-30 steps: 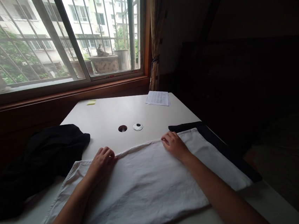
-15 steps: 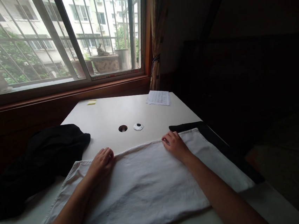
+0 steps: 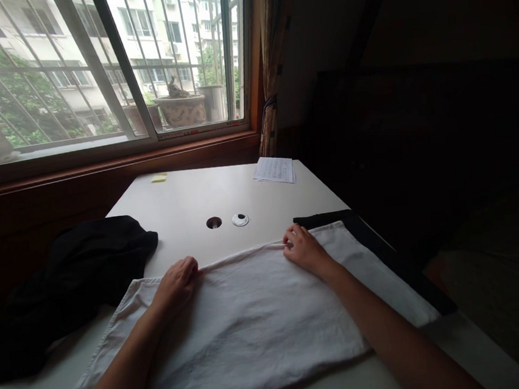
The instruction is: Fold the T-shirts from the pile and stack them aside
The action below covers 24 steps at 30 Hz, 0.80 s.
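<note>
A white cloth garment (image 3: 253, 317), whose exact kind I cannot tell, lies spread and folded across the table in front of me. My left hand (image 3: 180, 280) is closed on its far edge, left of the middle. Farther right, my right hand (image 3: 305, 248) pinches the same edge between thumb and fingers. Between the two hands the edge runs nearly straight, and soft wrinkles cross the fabric below. A dark folded cloth (image 3: 374, 238) sticks out from under the garment's right end.
A crumpled black cloth (image 3: 88, 272) lies at the left of the white table (image 3: 186, 195). Beyond the garment are a cable hole (image 3: 214, 223) and a round white cover (image 3: 240, 219). Papers (image 3: 274, 170) and a yellow note (image 3: 159, 178) lie near the far edge, below a barred window (image 3: 182, 55).
Both hands keep to nearly the same places on the far edge. The fingers of my left hand have curled tighter, and my right hand's fingertips have closed on the cloth.
</note>
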Each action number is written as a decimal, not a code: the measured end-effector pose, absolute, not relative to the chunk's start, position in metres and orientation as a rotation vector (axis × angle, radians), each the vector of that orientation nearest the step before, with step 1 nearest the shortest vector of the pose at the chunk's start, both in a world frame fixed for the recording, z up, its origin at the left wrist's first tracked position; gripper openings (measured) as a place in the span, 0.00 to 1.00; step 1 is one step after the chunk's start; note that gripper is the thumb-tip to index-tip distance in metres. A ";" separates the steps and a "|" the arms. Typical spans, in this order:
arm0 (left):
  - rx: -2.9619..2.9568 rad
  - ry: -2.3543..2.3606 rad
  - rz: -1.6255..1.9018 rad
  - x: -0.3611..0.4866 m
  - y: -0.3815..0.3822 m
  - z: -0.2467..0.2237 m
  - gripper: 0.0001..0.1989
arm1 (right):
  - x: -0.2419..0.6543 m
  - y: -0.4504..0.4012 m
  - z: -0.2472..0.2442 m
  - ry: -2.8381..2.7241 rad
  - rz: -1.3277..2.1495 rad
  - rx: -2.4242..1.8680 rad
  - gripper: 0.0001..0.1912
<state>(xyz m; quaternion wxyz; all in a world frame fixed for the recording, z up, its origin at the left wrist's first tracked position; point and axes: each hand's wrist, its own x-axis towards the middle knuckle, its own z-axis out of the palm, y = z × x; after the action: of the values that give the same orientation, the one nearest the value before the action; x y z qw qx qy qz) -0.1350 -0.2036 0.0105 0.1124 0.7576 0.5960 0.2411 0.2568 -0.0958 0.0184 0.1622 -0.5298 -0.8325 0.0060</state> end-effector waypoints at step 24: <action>2.225 1.788 0.722 -0.130 -0.207 0.015 0.05 | 0.302 -0.051 0.033 -2.673 0.236 -1.267 0.07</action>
<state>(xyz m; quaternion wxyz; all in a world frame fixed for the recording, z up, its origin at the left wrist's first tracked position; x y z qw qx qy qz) -0.1296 -0.2065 0.0151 0.0985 0.7519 0.6044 0.2442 0.3025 -0.0512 0.0328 0.0869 -0.4253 -0.8974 0.0792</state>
